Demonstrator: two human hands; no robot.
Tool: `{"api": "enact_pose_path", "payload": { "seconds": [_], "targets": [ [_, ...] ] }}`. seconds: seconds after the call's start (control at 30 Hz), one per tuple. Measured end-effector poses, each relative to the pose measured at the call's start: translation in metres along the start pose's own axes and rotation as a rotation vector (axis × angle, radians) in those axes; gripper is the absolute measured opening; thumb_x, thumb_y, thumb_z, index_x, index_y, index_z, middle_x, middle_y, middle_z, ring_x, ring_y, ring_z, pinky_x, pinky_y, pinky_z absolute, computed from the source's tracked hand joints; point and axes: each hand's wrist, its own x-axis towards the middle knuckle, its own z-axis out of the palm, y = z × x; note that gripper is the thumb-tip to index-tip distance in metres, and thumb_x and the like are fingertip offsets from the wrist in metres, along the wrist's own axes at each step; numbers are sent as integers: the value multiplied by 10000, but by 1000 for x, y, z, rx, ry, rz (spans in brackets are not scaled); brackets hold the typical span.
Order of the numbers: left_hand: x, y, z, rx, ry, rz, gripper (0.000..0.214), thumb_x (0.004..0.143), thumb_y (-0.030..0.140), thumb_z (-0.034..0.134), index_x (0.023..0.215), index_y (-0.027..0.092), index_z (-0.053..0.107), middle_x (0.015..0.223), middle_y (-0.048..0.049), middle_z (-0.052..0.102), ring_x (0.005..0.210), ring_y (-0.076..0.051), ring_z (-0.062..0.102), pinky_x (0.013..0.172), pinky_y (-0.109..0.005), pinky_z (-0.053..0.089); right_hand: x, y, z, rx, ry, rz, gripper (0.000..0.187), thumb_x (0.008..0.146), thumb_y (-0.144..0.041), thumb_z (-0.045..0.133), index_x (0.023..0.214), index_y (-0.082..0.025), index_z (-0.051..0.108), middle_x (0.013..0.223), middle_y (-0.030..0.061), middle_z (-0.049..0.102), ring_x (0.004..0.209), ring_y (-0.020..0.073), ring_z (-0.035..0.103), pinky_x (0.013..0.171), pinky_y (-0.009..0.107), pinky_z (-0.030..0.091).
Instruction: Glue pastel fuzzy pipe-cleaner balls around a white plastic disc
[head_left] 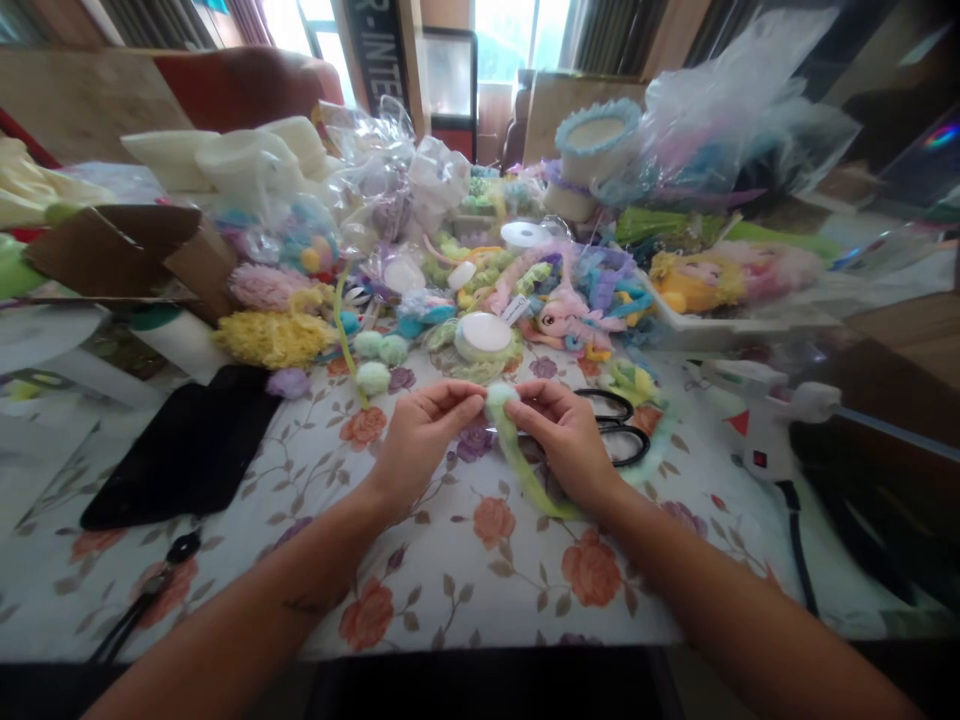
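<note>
Both of my hands meet above the middle of the flowered tablecloth, at the upper end of a fuzzy green strip (523,462). That end is paler and looks rounded or curled over. My right hand (564,428) pinches it between thumb and fingers, and the rest of the strip hangs down and bends right beneath the palm. From the left, my left hand (429,428) has thumb and forefinger pressed together at the strip's pale end. Black-handled scissors (628,445) lie just beyond my right hand, their blades partly hidden by it.
Pale green pompoms (373,377) and a round white disc (486,333) lie beyond my hands. A black tablet-like slab (187,450) is at left. On the right stand a white glue-gun-like tool (757,425) and a white tray (697,330) with dolls. Plush pieces and plastic bags crowd the back.
</note>
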Motion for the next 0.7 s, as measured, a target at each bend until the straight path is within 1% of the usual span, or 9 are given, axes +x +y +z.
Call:
{"api": "enact_pose_path", "payload": {
  "seconds": [0.07, 0.17, 0.2, 0.27, 0.4, 0.6, 0.7],
  "targets": [
    [-2, 2, 1, 29, -8, -21, 222, 747, 328, 783, 893, 165, 743, 871, -48, 760, 805, -164, 690, 728, -252, 551, 0, 1, 0, 11, -4, 3, 288, 735, -408, 760, 845, -177, 627, 640, -39, 556, 494, 71, 441, 428, 201, 318],
    [-4, 5, 3, 40, 3, -25, 286, 662, 305, 845, 881, 165, 726, 853, -42, 753, 796, -173, 688, 694, -249, 543, -1, 2, 0, 13, -33, -24, 284, 737, -400, 766, 844, -181, 619, 623, -51, 528, 484, 62, 407, 428, 200, 298],
    [-5, 6, 3, 40, 10, -28, 289, 653, 300, 849, 873, 164, 720, 837, -40, 748, 787, -172, 685, 685, -247, 538, -1, 3, 1, 14, -49, -35, 280, 741, -395, 765, 847, -182, 618, 619, -54, 520, 481, 59, 395, 428, 200, 292],
    [-5, 6, 2, 43, 9, -46, 270, 673, 301, 834, 871, 160, 717, 819, -40, 739, 770, -165, 675, 671, -243, 525, -1, 3, 1, 15, -77, -49, 269, 746, -381, 765, 851, -183, 618, 623, -54, 521, 487, 59, 395, 433, 202, 294],
    [-3, 5, -1, 3, -37, -105, 235, 711, 285, 802, 894, 162, 723, 827, -42, 735, 741, -150, 658, 668, -244, 504, -1, 3, 0, 20, -101, -46, 261, 752, -371, 764, 870, -191, 616, 619, -53, 534, 484, 64, 404, 436, 208, 296],
    [0, -2, -6, -69, -61, -122, 158, 668, 222, 824, 790, 166, 741, 757, -26, 715, 677, -131, 620, 640, -243, 481, -1, 4, -1, -17, -126, -38, 278, 734, -385, 778, 847, -189, 616, 594, -49, 551, 495, 78, 451, 442, 215, 310],
    [2, -3, -5, -98, -52, -132, 151, 688, 238, 818, 803, 170, 748, 761, -21, 716, 677, -119, 615, 649, -234, 481, -1, 2, 0, 11, -120, -31, 276, 738, -378, 776, 850, -191, 607, 601, -51, 553, 495, 75, 462, 443, 210, 317]
  ]
}}
